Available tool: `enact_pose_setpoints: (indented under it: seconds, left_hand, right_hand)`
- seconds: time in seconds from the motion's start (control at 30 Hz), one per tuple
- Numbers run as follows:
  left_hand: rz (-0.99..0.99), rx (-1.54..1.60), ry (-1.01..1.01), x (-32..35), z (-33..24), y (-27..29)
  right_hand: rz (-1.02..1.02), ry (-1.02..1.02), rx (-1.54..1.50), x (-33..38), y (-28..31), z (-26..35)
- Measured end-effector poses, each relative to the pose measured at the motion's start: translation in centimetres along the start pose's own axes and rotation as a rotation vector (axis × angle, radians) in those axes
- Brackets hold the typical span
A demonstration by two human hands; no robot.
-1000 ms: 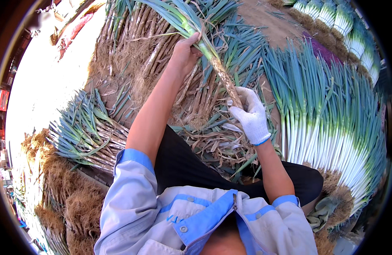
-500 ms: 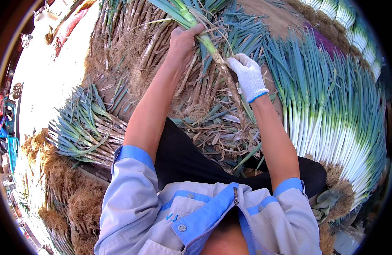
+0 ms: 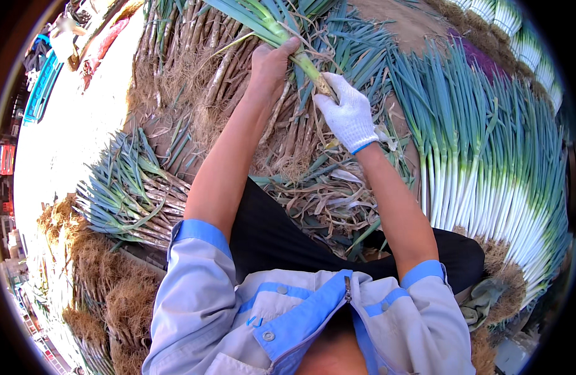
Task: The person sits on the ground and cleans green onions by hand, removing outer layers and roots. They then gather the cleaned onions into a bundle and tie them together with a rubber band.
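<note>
Over dirt ground point(image 3: 419, 19) and husk litter point(image 3: 328, 200), both hands around a leek point(image 3: 303, 61).

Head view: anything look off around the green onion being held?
One oddity: the right hand wears a white glove while the left hand is bare. Both grip one green onion. Peeled husks litter the lap area; the cleaned green onions lie in a tidy row.

One green onion stalk point(image 3: 300, 53) held. Two hands: one bare left hand point(image 3: 272, 62), one white-gloved right hand point(image 3: 349, 112). One row of cleaned green onions point(image 3: 488, 181), too many to count. One uncleaned bundle point(image 3: 128, 194).
</note>
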State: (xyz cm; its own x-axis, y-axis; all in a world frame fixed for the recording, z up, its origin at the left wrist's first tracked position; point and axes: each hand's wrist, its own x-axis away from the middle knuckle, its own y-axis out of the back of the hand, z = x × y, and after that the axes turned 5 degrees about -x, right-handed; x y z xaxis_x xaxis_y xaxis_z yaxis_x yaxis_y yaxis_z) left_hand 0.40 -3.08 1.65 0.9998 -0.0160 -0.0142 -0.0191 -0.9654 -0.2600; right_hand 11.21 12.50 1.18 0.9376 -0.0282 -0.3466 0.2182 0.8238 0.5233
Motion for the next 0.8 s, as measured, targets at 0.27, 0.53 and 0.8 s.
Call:
enact_pose_setpoints:
  seconds: [0.27,0.53,0.8]
  left_hand:
    - [0.058,-0.013,0.005,0.1,0.2,0.0]
    - [0.090,-0.356,0.114,3.5,2.4,-2.3]
    - [0.921,-0.294,0.754,12.1,2.7,-3.8]
  right_hand:
    - [-0.183,0.134,-0.069,0.9,-0.3,-1.1]
    - [-0.149,-0.242,-0.556,-0.3,1.0,-1.1]
    - [-0.165,-0.407,-0.807,-0.6,4.9,-2.4]
